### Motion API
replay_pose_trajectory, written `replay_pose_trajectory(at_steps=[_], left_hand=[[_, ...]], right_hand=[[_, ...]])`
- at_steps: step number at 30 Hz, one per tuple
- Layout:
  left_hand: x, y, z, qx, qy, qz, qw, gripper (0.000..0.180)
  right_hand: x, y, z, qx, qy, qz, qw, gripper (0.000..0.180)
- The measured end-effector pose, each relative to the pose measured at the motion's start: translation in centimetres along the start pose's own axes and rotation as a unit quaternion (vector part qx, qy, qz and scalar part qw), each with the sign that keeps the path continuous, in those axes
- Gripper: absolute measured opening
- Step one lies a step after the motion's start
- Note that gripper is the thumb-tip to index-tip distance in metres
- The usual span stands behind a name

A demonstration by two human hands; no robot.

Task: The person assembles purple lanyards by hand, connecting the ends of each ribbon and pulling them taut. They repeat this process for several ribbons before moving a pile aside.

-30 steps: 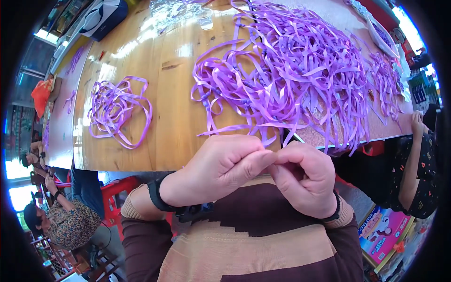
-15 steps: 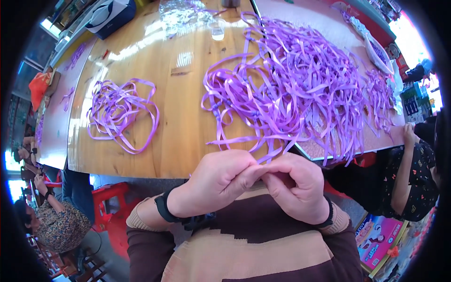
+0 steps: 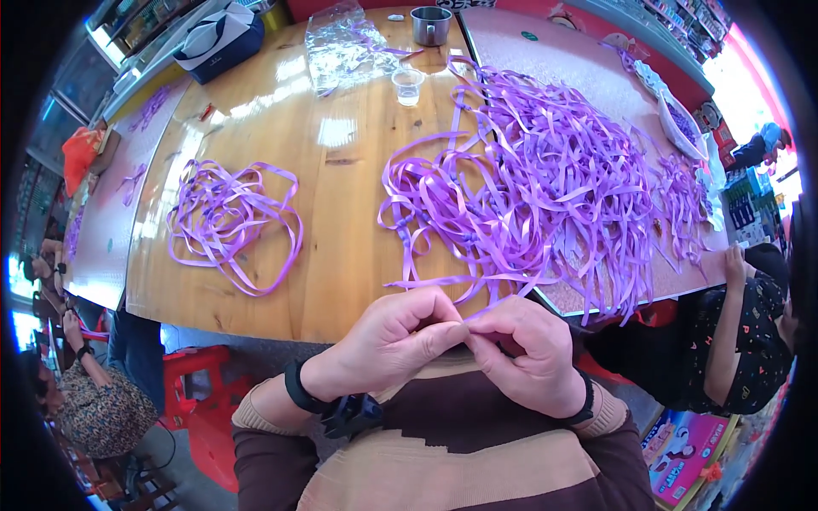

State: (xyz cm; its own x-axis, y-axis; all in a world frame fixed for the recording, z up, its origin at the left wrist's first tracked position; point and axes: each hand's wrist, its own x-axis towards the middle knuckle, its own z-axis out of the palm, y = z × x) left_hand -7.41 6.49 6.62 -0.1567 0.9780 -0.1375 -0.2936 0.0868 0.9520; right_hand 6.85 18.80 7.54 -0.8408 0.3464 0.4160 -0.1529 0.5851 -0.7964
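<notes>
My left hand (image 3: 405,334) and my right hand (image 3: 527,349) meet in front of the table's near edge, both closed with thumbs and fingers pinched together. A purple ribbon runs down from the big pile of purple ribbons (image 3: 562,187) to the pinched fingertips. The short piece between the fingers is mostly hidden by them. That pile spreads over the wooden table and the pinkish table to the right, with darker purple bits along some strands. Left of my hands, a smaller loose heap of purple ribbon (image 3: 230,217) lies on the wooden table (image 3: 332,238).
Toward the back stand a metal mug (image 3: 431,27) and a clear plastic cup (image 3: 408,92), beside a crumpled clear bag (image 3: 336,51). A white tray (image 3: 682,132) holds purple pieces at the far right. People sit at both sides; a red stool (image 3: 200,392) stands left.
The view has tilted a little, so the tabletop sits lower and more of the mug shows. My hands stay together, with their fingers shifted slightly at the pinch.
</notes>
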Motion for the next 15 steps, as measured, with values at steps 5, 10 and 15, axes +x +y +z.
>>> replay_pose_trajectory(at_steps=[5,10,15], left_hand=[[0.4,-0.4,0.3,0.304,0.035,0.198,0.931,0.018],[0.5,-0.9,0.3,0.344,0.01,0.249,0.905,0.014],[-0.1,0.1,0.6,0.033,-0.007,0.018,0.999,0.008]], right_hand=[[-0.2,0.0,-0.3,0.006,-0.004,0.013,1.0,0.014],[-0.6,-0.2,-0.6,0.02,-0.015,0.045,0.999,0.009],[-0.7,0.3,-0.9,0.055,-0.01,0.062,0.997,0.008]])
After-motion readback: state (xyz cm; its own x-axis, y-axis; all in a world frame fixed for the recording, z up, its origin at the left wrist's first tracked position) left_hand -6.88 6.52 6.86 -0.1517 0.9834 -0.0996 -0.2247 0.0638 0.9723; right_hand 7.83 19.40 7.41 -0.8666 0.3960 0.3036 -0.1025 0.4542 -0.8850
